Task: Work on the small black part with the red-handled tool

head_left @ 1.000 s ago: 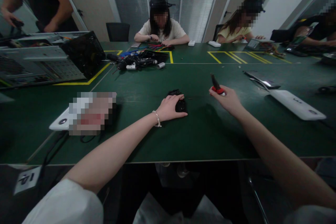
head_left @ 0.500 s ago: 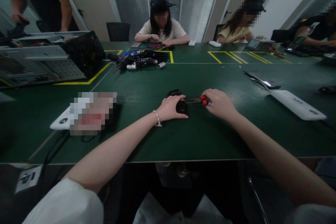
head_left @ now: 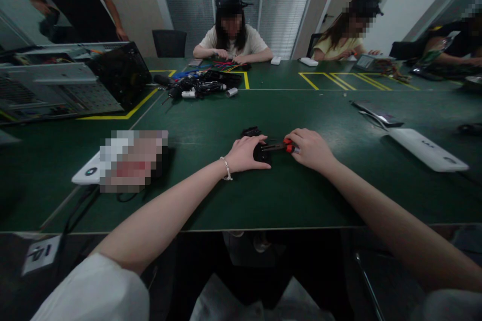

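My left hand point(head_left: 244, 154) rests on a small black device point(head_left: 260, 153) lying on the green table point(head_left: 293, 190), fingers curled over its left side. My right hand point(head_left: 309, 149) is closed round the red-and-black handle of a screwdriver point(head_left: 280, 147). The screwdriver lies nearly level, its tip pointing left and touching the black device. A second small black part point(head_left: 251, 131) sits just behind the device.
A white flat device point(head_left: 425, 149) lies at the right, and another, partly blurred, at the left point(head_left: 90, 173). An open computer case point(head_left: 64, 85) stands far left. Black tools and cables point(head_left: 196, 86) lie mid-table. Three people sit across the table; another stands far left.
One second ago my right hand held the screwdriver upright, away from the device. It has since swung down and left, bringing the tip onto the device. My left hand stayed put.
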A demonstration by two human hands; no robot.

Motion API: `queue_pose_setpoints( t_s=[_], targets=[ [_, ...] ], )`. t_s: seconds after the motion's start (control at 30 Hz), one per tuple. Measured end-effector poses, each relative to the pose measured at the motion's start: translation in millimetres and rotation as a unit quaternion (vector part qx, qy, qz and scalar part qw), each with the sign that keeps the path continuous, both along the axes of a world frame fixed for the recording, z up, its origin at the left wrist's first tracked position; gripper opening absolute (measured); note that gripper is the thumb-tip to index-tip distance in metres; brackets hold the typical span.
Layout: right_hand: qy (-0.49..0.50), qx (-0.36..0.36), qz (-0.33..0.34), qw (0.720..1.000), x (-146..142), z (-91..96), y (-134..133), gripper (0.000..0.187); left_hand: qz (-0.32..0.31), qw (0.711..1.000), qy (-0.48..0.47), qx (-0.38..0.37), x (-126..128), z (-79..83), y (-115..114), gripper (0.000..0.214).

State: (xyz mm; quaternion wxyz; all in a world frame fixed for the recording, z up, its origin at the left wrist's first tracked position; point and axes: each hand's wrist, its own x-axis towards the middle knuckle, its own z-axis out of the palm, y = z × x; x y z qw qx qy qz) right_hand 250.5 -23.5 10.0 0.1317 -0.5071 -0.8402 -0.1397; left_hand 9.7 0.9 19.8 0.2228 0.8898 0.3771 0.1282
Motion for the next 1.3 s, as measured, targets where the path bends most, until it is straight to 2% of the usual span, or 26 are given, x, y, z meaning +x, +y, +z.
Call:
queue_pose_setpoints(
  t_s=[1.3],
  targets=[
    [-0.053, 0.022, -0.025, 0.998, -7.7, 5.3, -3.8, 0.021, -0.002, 1.0, -0.011, 0.008, 0.6, -3.8, 1.6, 0.086]
  ],
)
